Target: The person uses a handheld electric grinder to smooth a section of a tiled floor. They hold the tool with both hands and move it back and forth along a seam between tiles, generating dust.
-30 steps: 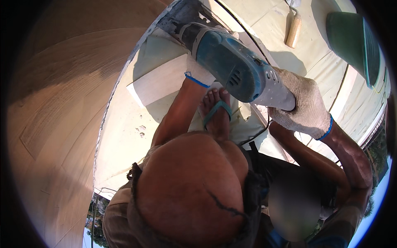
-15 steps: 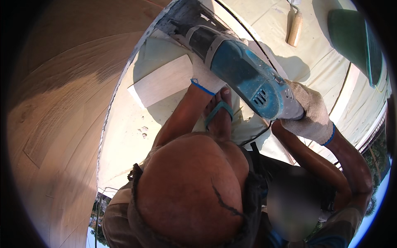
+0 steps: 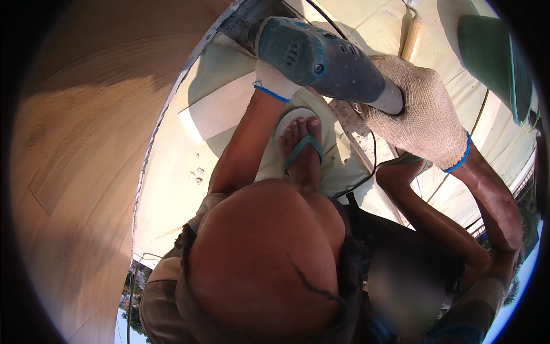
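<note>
A teal and grey hammer drill (image 3: 321, 63) points away from me toward the edge at the top. Its rear handle is gripped by my right hand (image 3: 424, 109), in a knitted glove with a blue cuff. My left hand (image 3: 276, 81), gloved the same way, supports the front of the drill from the left; its fingers are hidden behind the body. The drill's tip is out of sight behind its housing, against the dusty grey edge (image 3: 243, 20). A black cord (image 3: 362, 182) curves down from the handle's side.
A pale flat board (image 3: 215, 112) lies left of my left hand. Brown wood-grain panelling (image 3: 91, 149) rises on the left. A wooden-handled tool (image 3: 412, 40) and a green container (image 3: 487, 63) are at the upper right. My sandalled foot (image 3: 301, 140) rests below the drill.
The rear of the drill has swung upward and toward me, so more of its back end shows. My right hand has risen with it; the left has shifted slightly left and up.
</note>
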Available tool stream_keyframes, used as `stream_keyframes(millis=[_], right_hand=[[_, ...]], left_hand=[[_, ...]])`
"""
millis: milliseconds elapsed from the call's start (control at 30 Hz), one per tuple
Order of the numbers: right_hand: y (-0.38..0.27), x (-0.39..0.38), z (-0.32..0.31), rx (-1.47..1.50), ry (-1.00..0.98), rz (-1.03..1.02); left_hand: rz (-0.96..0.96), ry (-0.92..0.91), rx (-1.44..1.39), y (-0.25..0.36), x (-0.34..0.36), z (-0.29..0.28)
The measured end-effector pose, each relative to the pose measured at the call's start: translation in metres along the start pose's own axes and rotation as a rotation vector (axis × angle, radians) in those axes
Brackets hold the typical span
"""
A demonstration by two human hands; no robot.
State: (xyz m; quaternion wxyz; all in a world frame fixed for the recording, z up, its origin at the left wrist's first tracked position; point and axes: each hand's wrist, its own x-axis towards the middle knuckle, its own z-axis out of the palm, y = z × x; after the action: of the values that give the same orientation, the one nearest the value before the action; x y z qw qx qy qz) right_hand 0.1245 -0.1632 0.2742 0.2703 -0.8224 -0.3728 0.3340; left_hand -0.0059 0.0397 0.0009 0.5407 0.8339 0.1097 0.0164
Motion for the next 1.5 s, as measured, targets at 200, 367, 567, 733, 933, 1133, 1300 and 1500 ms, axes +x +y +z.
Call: stream_keyframes(millis=[200,367,567,733,933,1133,1300,1500], right_hand=[[0.037,-0.041,0.007,0.152,-0.151,0.096],[0.048,-0.075,0.000,0.248,-0.141,0.096],[0.068,-0.074,0.001,0.152,-0.209,0.071],[0.074,-0.078,-0.002,0.126,-0.165,0.044],[0.081,-0.079,0.004,0.102,-0.166,0.025],[0.078,-0.059,0.018,0.109,-0.071,-0.140],[0.052,-0.039,0.024,0.100,-0.058,-0.028],[0.068,-0.048,0.030,0.108,-0.086,-0.078]], left_hand=[[-0.040,0.028,0.101,0.033,-0.027,0.014],[-0.091,-0.007,-0.341,0.048,-0.033,0.037],[-0.239,-0.032,-0.477,0.018,-0.040,0.048],[-0.239,-0.057,-0.382,0.012,-0.033,0.052],[-0.216,-0.077,-0.351,0.002,-0.030,0.059],[-0.171,-0.050,-0.217,-0.021,-0.016,0.036],[-0.116,-0.058,-0.140,-0.032,0.001,0.028],[-0.108,-0.023,-0.202,-0.043,-0.005,0.057]])
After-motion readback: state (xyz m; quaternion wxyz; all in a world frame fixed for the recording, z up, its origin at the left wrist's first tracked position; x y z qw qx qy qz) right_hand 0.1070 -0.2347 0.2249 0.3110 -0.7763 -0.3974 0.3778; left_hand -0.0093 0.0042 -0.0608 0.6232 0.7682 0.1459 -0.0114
